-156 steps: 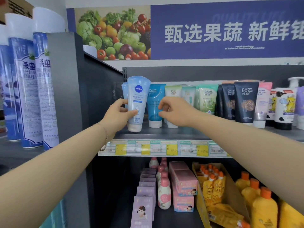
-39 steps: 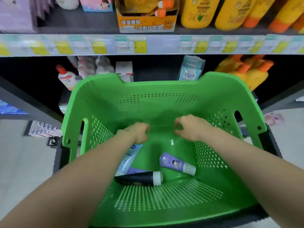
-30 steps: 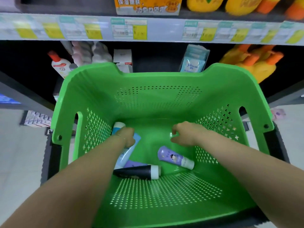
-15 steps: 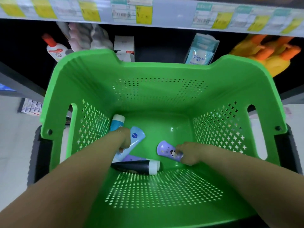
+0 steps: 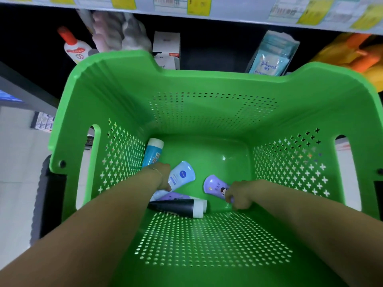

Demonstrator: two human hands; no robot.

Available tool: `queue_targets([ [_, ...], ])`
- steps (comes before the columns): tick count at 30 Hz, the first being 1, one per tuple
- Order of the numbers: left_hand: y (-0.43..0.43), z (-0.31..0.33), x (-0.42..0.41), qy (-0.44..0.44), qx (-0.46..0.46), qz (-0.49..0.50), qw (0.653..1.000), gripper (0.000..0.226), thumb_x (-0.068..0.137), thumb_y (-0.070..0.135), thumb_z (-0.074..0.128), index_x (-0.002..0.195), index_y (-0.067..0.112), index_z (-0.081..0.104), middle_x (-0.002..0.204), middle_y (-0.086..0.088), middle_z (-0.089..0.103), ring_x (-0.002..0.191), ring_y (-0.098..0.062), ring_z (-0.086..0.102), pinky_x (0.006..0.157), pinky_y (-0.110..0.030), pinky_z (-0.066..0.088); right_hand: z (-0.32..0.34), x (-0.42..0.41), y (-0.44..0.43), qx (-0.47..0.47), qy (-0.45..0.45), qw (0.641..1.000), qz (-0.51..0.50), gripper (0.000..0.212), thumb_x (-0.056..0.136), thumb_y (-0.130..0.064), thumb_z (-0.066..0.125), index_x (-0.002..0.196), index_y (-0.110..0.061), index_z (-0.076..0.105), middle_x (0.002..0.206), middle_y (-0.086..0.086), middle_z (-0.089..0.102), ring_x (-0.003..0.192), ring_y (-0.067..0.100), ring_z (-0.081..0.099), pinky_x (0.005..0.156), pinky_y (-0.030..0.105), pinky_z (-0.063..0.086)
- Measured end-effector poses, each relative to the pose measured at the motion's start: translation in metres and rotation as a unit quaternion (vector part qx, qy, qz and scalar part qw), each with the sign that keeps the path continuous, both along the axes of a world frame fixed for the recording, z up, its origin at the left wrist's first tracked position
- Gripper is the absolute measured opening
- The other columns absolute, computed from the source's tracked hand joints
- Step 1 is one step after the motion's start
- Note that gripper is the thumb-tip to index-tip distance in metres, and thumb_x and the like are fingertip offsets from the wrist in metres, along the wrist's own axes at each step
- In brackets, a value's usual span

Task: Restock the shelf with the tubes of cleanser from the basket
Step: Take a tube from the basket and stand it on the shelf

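Shop shelving fills the top of the head view. A shelf edge with yellow price tags (image 5: 199, 6) runs across, and in the dark bay beneath it stand a white bottle with an orange-red cap (image 5: 72, 48), a white carton (image 5: 166, 46) and a pale sachet pack (image 5: 269, 56). Pale tiled floor (image 5: 16, 162) shows at the left. A green plastic basket (image 5: 207, 79) with perforated walls sits in front of the bay, and both arms reach down into it.

The left hand (image 5: 163, 178) is toward the basket's left wall, fingers curled down over a light-blue flat-ended tube (image 5: 183, 175). That tube's long axis runs from the near left, where the hand covers it, toward the far right, where its crimped end lies free. The right hand (image 5: 238, 196) is right of centre, fingers closed round the cap end of a lilac tube with a cartoon face (image 5: 214, 186). Its crimped end points to the far left, so the two tubes angle toward each other. Each hand looks clamped on its own tube, and a straight lift should clear both.

Three more tubes lie on the basket floor. A black tube with a white cap (image 5: 176, 207) lies crosswise just nearer than the hands, with a second lilac tube (image 5: 176, 197) partly hidden behind it. A deeper-blue tube with a white cap (image 5: 153, 154) leans against the left wall. The cleanser shelf itself is out of view.
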State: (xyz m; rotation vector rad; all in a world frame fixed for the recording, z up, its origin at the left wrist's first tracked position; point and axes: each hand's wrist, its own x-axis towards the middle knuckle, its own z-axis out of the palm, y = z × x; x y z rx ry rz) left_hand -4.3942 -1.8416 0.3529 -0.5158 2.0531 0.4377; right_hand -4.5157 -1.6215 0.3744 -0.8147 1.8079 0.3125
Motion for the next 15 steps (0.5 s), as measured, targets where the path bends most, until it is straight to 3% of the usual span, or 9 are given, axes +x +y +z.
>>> queue_targets([
  [5,0.001,-0.003,-0.001,0.026,0.012,0.004,1.000,0.048,0.078,0.030,0.074,0.114,0.018,0.045,0.104,-0.004,0.058,0.089,-0.023,0.058,0.075,-0.034,0.052,-0.014,0.001,-0.006,-0.016,0.005,1.000,-0.012,0.059,0.090,-0.016,0.062,0.140,-0.005,0.034,0.111,0.012,0.060,0.092,0.022,0.060,0.077,0.031,0.052],
  [8,0.004,-0.002,-0.004,0.046,0.021,0.011,0.999,0.049,0.079,0.032,0.074,0.116,0.018,0.045,0.112,-0.004,0.060,0.095,-0.024,0.058,0.078,-0.032,0.049,-0.021,0.001,-0.008,-0.026,0.043,0.999,0.004,0.055,0.091,-0.023,0.063,0.138,-0.006,0.040,0.116,0.011,0.061,0.098,0.025,0.060,0.074,0.029,0.043],
  [11,0.006,-0.001,-0.007,0.063,0.027,0.013,0.998,0.052,0.078,0.032,0.076,0.117,0.018,0.044,0.116,-0.004,0.060,0.103,-0.027,0.059,0.086,-0.035,0.049,-0.024,0.000,-0.011,-0.041,0.040,0.998,0.003,0.066,0.091,-0.021,0.063,0.144,-0.007,0.027,0.121,0.014,0.058,0.102,0.028,0.059,0.076,0.031,0.044],
  [15,0.006,0.007,-0.014,0.087,0.013,0.021,0.996,0.055,0.075,0.030,0.079,0.112,0.016,0.041,0.108,-0.007,0.061,0.098,-0.028,0.060,0.082,-0.039,0.053,-0.027,0.002,-0.013,-0.021,0.048,0.994,0.093,0.047,0.090,-0.018,0.062,0.132,-0.010,0.042,0.117,0.010,0.058,0.096,0.024,0.057,0.075,0.031,0.046],
])
